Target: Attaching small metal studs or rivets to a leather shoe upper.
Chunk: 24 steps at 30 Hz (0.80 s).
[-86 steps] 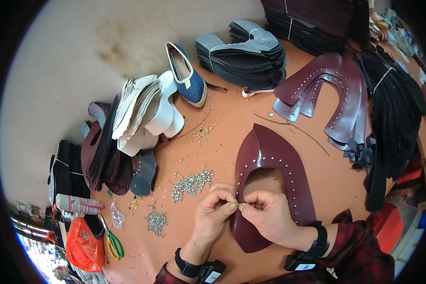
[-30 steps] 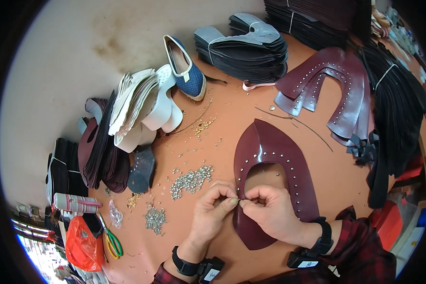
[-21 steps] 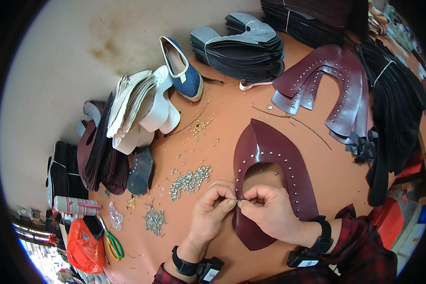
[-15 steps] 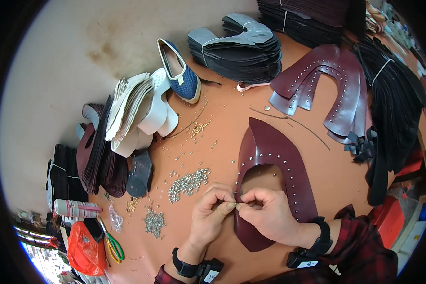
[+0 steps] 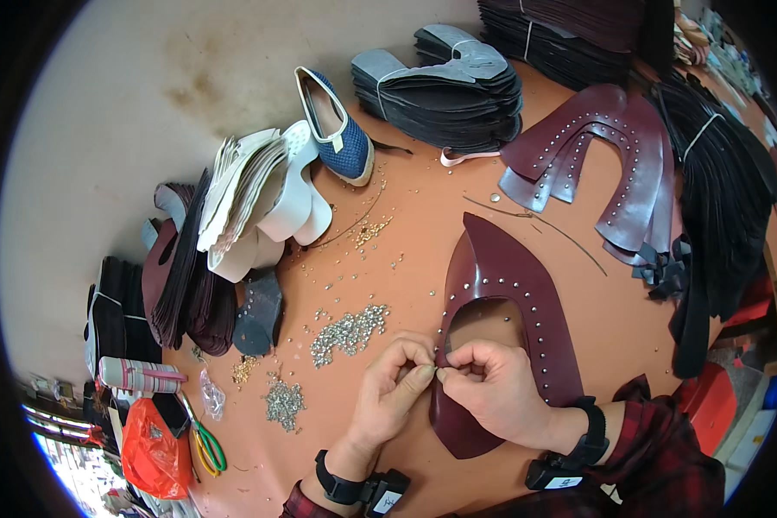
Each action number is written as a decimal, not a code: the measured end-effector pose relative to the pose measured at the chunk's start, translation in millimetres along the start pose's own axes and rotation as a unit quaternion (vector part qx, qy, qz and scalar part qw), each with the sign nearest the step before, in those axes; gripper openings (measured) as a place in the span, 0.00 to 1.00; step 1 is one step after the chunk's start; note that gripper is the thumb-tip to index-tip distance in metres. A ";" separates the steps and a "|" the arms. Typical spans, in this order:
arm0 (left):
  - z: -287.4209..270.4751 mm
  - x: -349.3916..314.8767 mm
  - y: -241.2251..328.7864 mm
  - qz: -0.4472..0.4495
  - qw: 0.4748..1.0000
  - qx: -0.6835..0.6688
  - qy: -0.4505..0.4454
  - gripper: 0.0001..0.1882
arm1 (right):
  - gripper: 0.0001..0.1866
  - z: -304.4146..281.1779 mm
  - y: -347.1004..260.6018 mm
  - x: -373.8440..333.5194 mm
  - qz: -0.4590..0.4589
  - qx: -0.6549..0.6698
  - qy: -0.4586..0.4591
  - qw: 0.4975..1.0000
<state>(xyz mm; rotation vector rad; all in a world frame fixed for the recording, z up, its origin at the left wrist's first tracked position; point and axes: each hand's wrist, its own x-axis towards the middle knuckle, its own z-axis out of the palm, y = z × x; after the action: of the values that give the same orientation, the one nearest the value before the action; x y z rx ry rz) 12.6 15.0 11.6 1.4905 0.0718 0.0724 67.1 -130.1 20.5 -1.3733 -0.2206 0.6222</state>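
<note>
A burgundy leather shoe upper (image 5: 551, 319) lies in front of me, curved round an opening and set with a row of silver studs along its inner edge. At the left inner edge of that piece, my left hand (image 5: 394, 384) pinches with thumb and finger. My right hand (image 5: 495, 390) rests over the lower part of the upper, its thumb and forefinger pressed together right beside the left fingertips. Whatever small piece sits between the fingertips is hidden. Left of my hands lie two heaps of silver studs, a larger one (image 5: 349, 335) and a smaller one (image 5: 283, 404).
Studded burgundy uppers (image 5: 617, 164) are stacked at the right, near bundled black pieces (image 5: 725, 198). A blue shoe (image 5: 345, 148) stands at the back beside white cut pieces (image 5: 250, 203). Green-handled pliers (image 5: 207, 451) and a red plastic bag (image 5: 154, 453) lie at the lower left.
The whole view has shifted slightly. Both hands stay pinched together at the upper's left inner edge, with the fingertips a little higher.
</note>
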 end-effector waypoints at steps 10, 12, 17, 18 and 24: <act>-1.4 1.8 -2.1 -0.031 0.998 -0.050 -0.015 0.02 | 0.04 -1.6 -3.9 -1.0 -0.014 -0.034 0.007 0.999; -2.2 1.8 -2.1 -0.035 0.998 -0.058 -0.017 0.02 | 0.03 -1.7 -1.7 -0.6 -0.036 -0.051 0.008 0.998; -4.4 1.8 -3.4 -0.069 0.991 -0.107 -0.028 0.02 | 0.04 -0.4 2.4 -0.4 -0.084 -0.074 0.022 0.994; -3.8 2.1 -3.1 -0.068 0.991 -0.108 -0.030 0.02 | 0.04 -0.5 4.2 -0.1 -0.111 -0.082 0.031 0.990; -2.5 -0.1 -3.8 -0.064 0.991 -0.113 -0.023 0.03 | 0.04 -1.4 3.9 0.4 -0.080 -0.061 0.015 0.995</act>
<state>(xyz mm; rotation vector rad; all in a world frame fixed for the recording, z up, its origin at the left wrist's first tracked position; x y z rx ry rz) 12.3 17.2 7.6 1.2571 0.1180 -0.0564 67.0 -130.8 16.4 -1.4646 -0.3457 0.4614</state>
